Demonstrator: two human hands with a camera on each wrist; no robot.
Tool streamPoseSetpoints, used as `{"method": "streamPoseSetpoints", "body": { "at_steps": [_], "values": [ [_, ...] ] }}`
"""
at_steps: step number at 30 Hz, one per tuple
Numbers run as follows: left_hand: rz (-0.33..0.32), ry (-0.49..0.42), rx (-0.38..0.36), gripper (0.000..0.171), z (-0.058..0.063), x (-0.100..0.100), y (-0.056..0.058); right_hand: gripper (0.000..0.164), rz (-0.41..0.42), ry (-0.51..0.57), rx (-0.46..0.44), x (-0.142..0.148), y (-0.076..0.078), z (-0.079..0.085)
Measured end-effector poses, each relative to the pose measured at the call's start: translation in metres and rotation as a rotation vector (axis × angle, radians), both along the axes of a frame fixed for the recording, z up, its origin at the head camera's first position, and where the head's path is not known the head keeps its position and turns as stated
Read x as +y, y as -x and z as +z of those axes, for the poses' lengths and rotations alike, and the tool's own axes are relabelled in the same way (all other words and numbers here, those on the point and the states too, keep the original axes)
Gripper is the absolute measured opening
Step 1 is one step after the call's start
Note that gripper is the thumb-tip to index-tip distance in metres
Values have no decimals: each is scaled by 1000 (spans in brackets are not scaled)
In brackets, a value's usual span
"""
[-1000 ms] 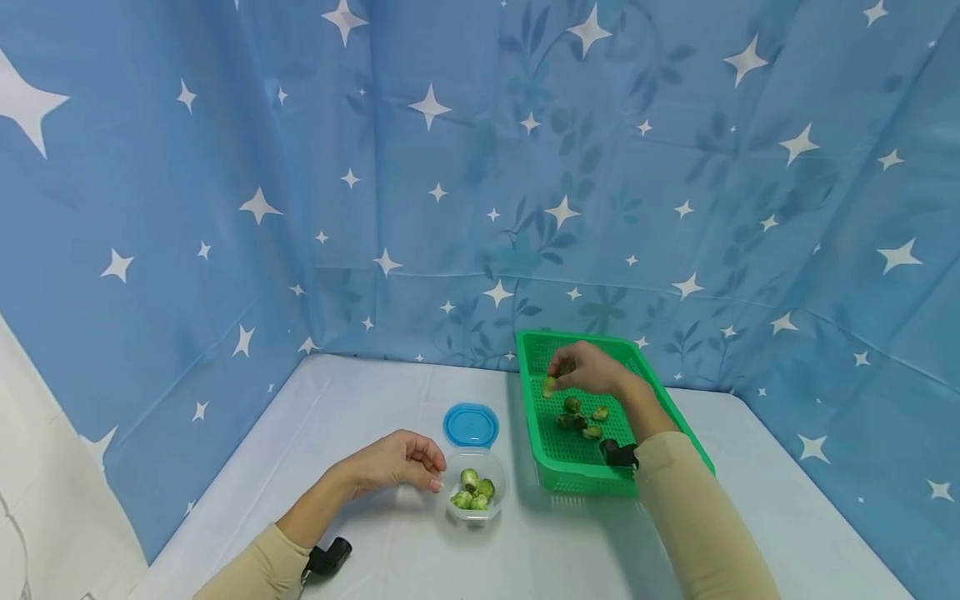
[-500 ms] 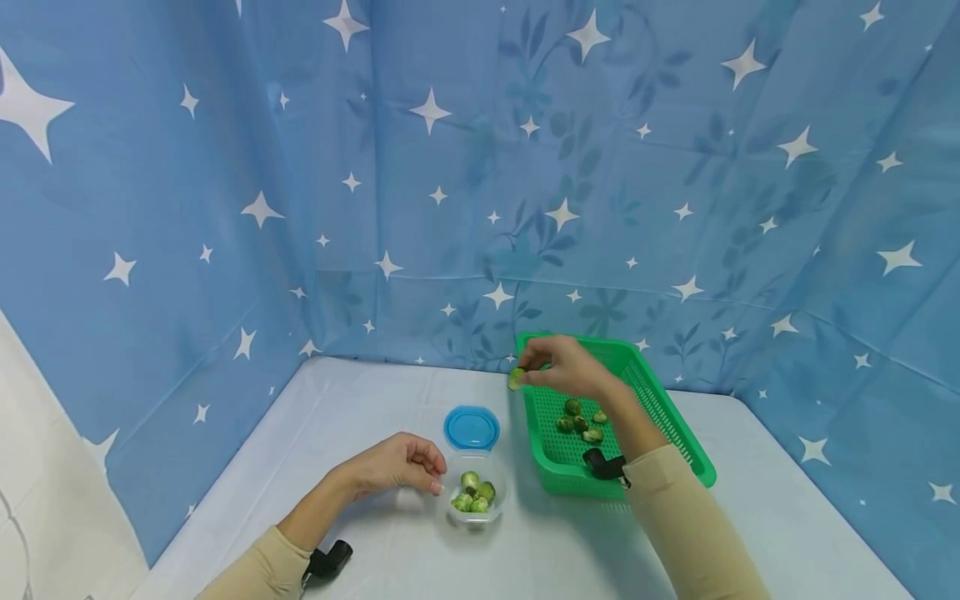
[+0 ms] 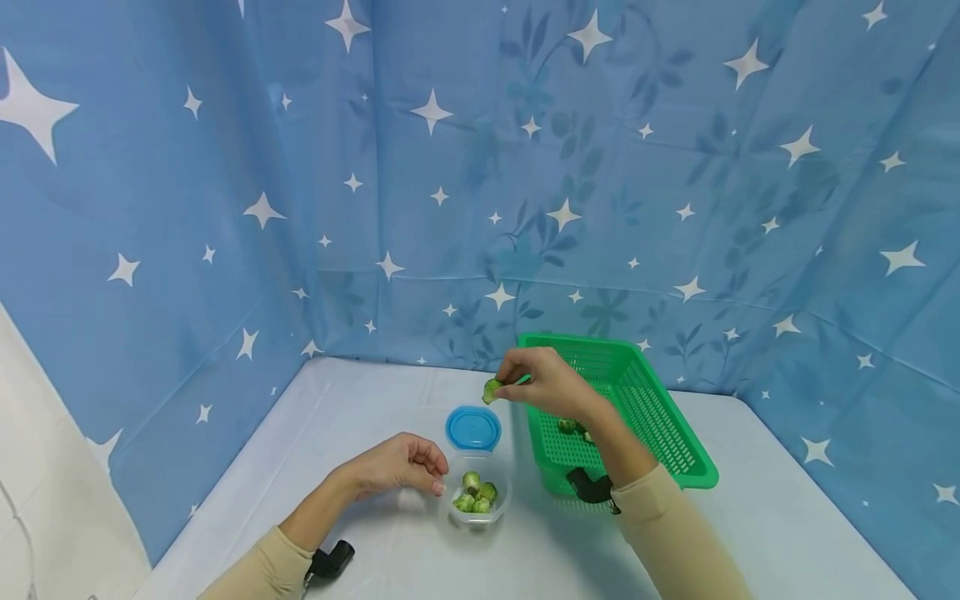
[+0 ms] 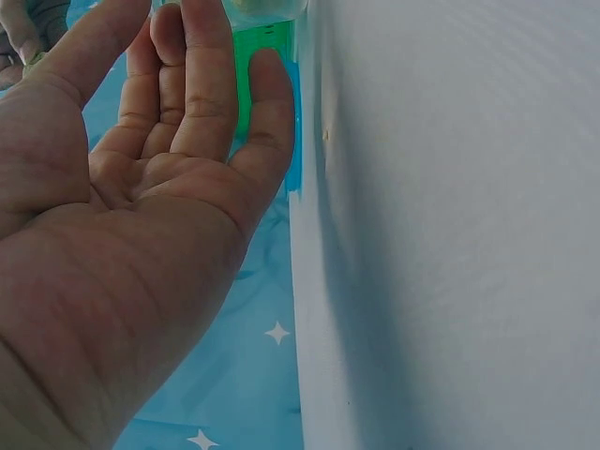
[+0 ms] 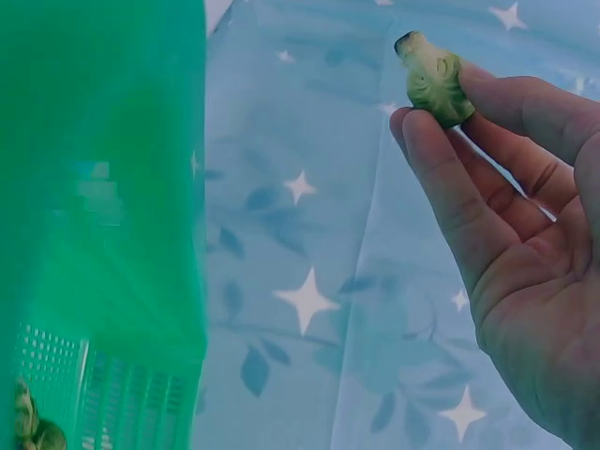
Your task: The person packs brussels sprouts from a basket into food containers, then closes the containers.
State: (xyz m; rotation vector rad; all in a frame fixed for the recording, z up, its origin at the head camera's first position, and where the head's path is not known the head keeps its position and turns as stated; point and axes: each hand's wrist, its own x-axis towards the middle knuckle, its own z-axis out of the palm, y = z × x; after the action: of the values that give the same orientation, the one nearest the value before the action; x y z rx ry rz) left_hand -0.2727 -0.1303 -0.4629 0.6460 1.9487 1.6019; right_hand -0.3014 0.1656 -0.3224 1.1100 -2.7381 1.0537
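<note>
My right hand (image 3: 546,383) pinches a Brussels sprout (image 3: 491,391) between thumb and fingertips, raised over the table beside the green basket's left edge. In the right wrist view the sprout (image 5: 436,82) shows pale green leaves and a dark cut stem end. My left hand (image 3: 401,468) is at the left rim of a clear round plastic container (image 3: 491,518), its fingers loosely bent. The left wrist view shows that hand (image 4: 169,187) with its palm exposed and fingers fairly straight. Several Brussels sprouts (image 3: 472,481) lie inside the container.
A blue lid (image 3: 473,428) lies on the white table just behind the container. The green plastic basket (image 3: 678,425) stands on the right with more sprouts (image 3: 567,425) in it, partly hidden by my right arm. A blue star-patterned curtain (image 3: 450,167) hangs behind and at both sides.
My right hand has lifted the Brussels sprout out of the green basket and carried it left, toward the space above the blue lid. The left hand and container have stayed in place.
</note>
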Motion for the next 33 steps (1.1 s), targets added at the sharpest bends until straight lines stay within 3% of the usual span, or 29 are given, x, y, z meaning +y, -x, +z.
{"method": "streamPoseSetpoints", "body": {
  "at_steps": [13,33],
  "values": [
    [-5,4,11,38,0,1,0,9,31,4,36,-12,-15,-15],
    [-5,2,8,37,1,2,-1,12,96,39,29,-14,-23,-60]
  ]
}}
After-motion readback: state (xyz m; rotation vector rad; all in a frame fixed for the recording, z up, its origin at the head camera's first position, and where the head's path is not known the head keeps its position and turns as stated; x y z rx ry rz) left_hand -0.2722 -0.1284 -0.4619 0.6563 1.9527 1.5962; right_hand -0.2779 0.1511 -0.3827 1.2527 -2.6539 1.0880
